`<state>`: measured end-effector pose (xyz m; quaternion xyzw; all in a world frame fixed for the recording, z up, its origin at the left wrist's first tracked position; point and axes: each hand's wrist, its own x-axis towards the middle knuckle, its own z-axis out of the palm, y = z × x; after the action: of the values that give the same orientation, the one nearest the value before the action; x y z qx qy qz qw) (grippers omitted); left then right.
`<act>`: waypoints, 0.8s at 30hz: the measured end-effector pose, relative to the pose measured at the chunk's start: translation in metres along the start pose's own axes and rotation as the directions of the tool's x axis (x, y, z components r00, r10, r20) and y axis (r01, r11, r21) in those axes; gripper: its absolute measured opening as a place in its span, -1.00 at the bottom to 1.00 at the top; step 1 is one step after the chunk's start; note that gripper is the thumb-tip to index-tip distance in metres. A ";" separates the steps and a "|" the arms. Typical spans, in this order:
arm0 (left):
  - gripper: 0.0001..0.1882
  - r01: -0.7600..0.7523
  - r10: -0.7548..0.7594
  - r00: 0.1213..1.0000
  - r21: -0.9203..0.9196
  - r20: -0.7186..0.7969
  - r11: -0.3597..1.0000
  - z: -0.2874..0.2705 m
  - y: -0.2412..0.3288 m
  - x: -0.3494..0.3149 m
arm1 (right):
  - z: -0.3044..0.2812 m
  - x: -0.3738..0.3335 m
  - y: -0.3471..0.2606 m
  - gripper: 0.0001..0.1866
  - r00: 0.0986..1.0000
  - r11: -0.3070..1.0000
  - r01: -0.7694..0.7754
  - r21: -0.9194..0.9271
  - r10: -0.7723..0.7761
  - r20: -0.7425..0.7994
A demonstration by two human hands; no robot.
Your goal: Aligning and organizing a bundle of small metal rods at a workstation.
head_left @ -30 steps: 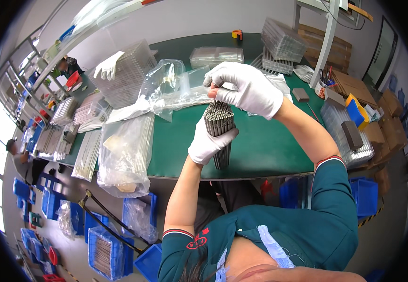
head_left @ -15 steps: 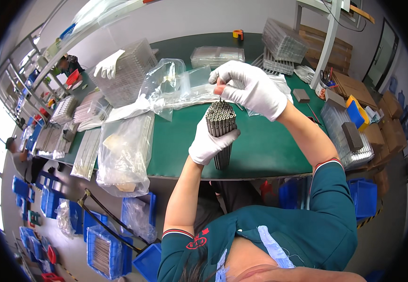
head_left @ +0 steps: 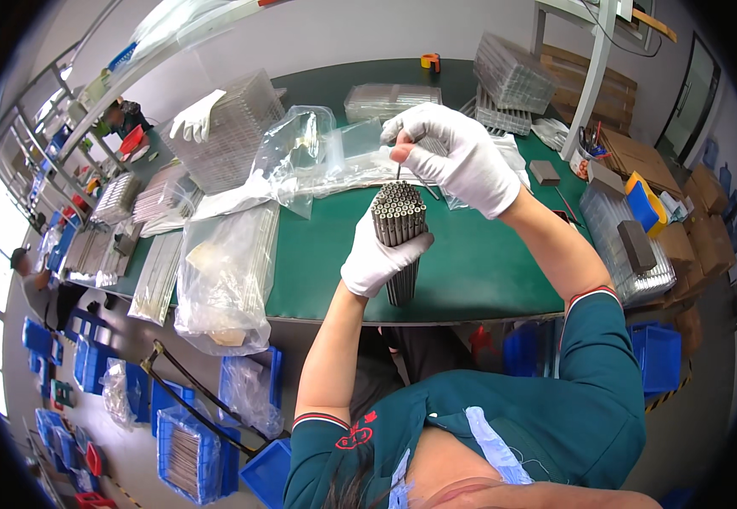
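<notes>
1. left hand point(head_left: 371, 259), gloved, clamped around a bundle of metal tubes point(head_left: 399, 226), ends up, above the green table point(head_left: 487, 276).
2. right hand point(head_left: 462, 161) pinches 1 thin rod point(head_left: 399, 170), its lower end at the bundle's top.
3. progress, judged: bundle gathered, this 1 rod unfinished; count done or left, cannot tell.

So the gloved left hand point(head_left: 375, 259) has a fat bundle of grey metal rods point(head_left: 400, 225) wrapped up, standing roughly upright over the green table point(head_left: 496, 276) — and right above it the gloved right hand point(head_left: 462, 159) pinches a thin dark pin point(head_left: 399, 170) over the rod ends (bare fingertip poking out of the glove, btw). Off to the left there's a clear plastic bag point(head_left: 245, 293) hanging past the table edge, plus a spare white glove point(head_left: 198, 117) draped on a stack of clear trays point(head_left: 237, 140).
</notes>
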<state>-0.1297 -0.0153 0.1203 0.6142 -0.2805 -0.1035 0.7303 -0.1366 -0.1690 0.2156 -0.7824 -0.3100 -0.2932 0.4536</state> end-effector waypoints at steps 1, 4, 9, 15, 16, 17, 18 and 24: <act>-0.47 -0.005 0.005 1.000 0.014 0.001 1.000 0.000 -0.001 0.001 | -0.001 0.000 0.000 -0.81 1.000 1.000 -0.001 0.000 0.001 0.000; -0.47 -0.014 0.014 1.000 0.028 -0.004 1.000 0.000 0.001 0.000 | 0.000 0.002 0.004 -0.79 0.996 0.993 0.090 -0.082 -0.087 0.032; -0.46 -0.019 0.019 1.000 0.033 -0.008 0.999 0.000 0.000 0.000 | 0.000 0.000 0.003 -0.82 0.993 0.996 -0.041 -0.078 0.049 0.106; -0.47 0.027 -0.027 1.000 0.033 0.013 0.999 -0.001 0.002 0.000 | 0.000 -0.001 -0.005 -0.87 0.975 0.993 -0.069 -0.094 0.087 0.205; -0.48 0.022 -0.022 1.000 0.037 0.009 0.999 -0.002 0.002 0.000 | -0.001 -0.001 -0.005 -0.87 0.965 0.989 -0.114 -0.095 0.133 0.227; -0.49 0.017 -0.017 1.000 0.041 0.006 0.999 -0.002 0.001 0.000 | -0.002 0.001 -0.005 -0.87 0.965 0.989 -0.113 -0.095 0.132 0.226; -0.49 0.017 -0.017 1.000 0.041 0.006 0.999 -0.002 0.002 0.000 | -0.004 0.002 -0.005 -0.87 0.977 0.989 0.014 -0.148 0.018 0.211; -0.51 0.013 -0.013 1.000 0.062 -0.001 0.998 0.001 0.004 -0.001 | -0.001 -0.002 -0.002 -0.87 0.989 0.991 0.073 -0.111 -0.058 0.135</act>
<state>-0.1311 -0.0147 0.1236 0.6384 -0.2794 -0.0994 0.7103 -0.1395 -0.1695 0.2158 -0.8144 -0.3473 -0.2729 0.3764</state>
